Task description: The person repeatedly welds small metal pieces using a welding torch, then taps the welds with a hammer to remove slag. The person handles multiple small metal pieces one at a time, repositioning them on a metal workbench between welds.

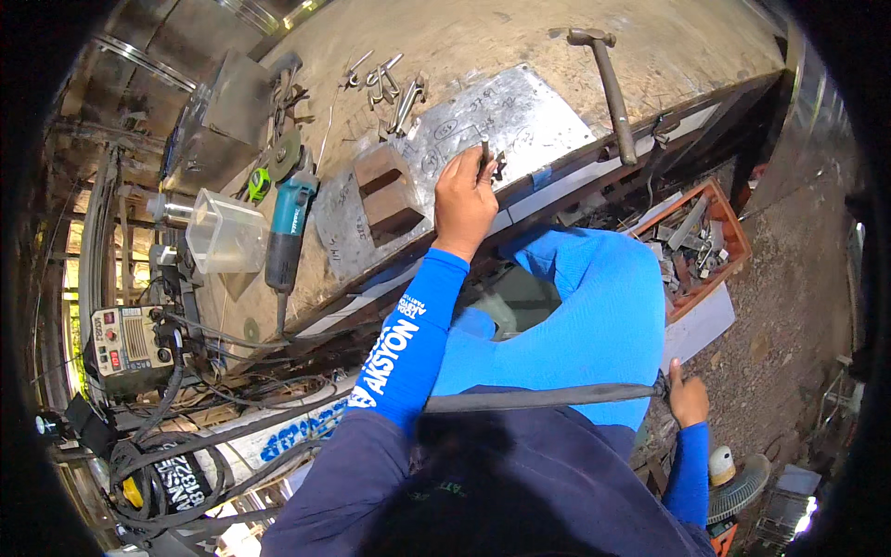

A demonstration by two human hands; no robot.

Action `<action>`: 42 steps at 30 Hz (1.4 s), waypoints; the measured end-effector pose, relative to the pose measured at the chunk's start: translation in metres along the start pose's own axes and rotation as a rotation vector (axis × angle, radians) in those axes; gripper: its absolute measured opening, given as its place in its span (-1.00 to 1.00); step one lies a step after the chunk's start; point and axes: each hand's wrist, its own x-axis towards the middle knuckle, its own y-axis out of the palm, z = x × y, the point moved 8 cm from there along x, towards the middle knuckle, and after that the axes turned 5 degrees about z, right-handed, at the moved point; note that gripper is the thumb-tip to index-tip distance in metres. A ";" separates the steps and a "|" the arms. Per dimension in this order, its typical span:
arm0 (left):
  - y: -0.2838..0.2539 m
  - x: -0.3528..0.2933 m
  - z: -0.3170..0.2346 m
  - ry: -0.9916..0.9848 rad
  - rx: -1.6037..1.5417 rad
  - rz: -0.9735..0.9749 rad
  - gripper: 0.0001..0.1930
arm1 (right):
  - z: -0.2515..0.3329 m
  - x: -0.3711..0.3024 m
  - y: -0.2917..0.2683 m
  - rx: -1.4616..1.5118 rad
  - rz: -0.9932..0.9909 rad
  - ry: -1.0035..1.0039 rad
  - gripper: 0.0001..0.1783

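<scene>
My left hand (464,206) is closed in a pinch on a small dark metal rod (484,156), above the near edge of a marked metal plate (548,97). To its left on the plate stands a rusty brown steel block (388,193) with a slot in it. A small dark metal piece (500,167) shows just right of my fingers. My right hand (689,399) is low beside my right thigh, its fingers curled and partly hidden. The end of a long dark flat strip (548,397), lying across my lap, meets it; what the hand grips cannot be made out.
On the workbench (501,37) lie a hammer (608,88), several bolts (394,88), a teal angle grinder (292,213), a green tape measure (259,184) and a clear plastic container (225,232). A welding machine (135,348) and cables are at left. An orange crate (740,227) of scrap metal sits right.
</scene>
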 end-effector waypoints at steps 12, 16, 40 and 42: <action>-0.004 0.008 -0.006 0.006 0.061 -0.016 -0.88 | 0.317 0.033 -0.238 0.883 -0.642 -0.810 -0.55; 0.001 0.009 -0.009 0.047 0.078 -0.018 -0.86 | 0.368 0.111 -0.238 0.666 -0.453 -0.585 -0.35; 0.001 0.009 -0.001 -0.020 0.075 0.008 -0.85 | 0.376 -0.060 -0.293 0.859 0.080 -1.106 -0.46; 0.004 0.010 -0.003 -0.016 0.067 0.021 -0.86 | 0.393 -0.079 -0.300 0.672 -0.046 -1.296 -0.44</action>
